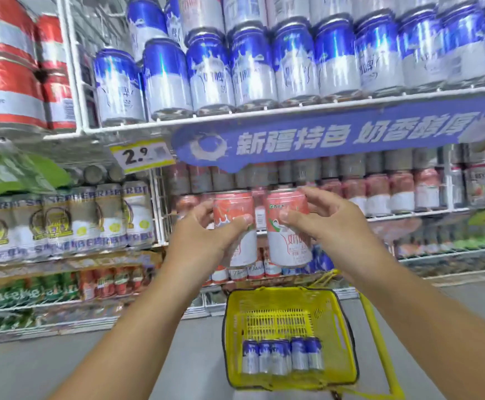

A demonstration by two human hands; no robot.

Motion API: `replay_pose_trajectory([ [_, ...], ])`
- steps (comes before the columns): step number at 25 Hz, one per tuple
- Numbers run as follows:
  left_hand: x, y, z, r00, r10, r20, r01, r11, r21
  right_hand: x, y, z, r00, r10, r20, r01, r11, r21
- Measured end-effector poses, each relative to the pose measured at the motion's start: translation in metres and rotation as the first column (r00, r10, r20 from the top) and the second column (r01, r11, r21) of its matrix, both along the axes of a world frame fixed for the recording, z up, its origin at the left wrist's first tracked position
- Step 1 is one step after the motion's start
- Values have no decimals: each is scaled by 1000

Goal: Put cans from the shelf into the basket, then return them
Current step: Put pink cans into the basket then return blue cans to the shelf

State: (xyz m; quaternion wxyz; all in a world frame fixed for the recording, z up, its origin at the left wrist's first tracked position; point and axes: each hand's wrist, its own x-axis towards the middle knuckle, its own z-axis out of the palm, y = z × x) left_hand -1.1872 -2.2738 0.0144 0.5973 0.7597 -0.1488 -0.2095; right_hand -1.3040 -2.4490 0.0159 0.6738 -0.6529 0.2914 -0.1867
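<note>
My left hand (206, 235) grips a pink-and-white can (232, 209) and my right hand (322, 220) grips a second pink-and-white can (288, 246). Both cans are upright, side by side, in front of the middle shelf with its row of pink cans (379, 189). Below on the floor stands a yellow basket (348, 336) with several blue-and-white cans (281, 356) lined along its near side. The shelf above carries rows of blue-and-white cans (252, 67).
A blue banner (336, 134) and a yellow price tag (141, 155) hang from the upper shelf edge. Red-and-white cans (10, 67) and gold-labelled cans (62, 220) fill the left bays. The basket's yellow handle (379, 347) runs along its right. Grey floor lies around it.
</note>
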Motion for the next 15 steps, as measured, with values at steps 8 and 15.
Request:
replay_pose_trajectory([
  [8, -35, 0, -152, 990, 26, -140, -2, 986, 168, -37, -2, -147, 972, -24, -234, 42, 997, 72],
  [15, -50, -37, -335, 963, 171, -207, -93, 936, 341, -51, -45, -317, 922, -62, -383, 117, 985, 123],
])
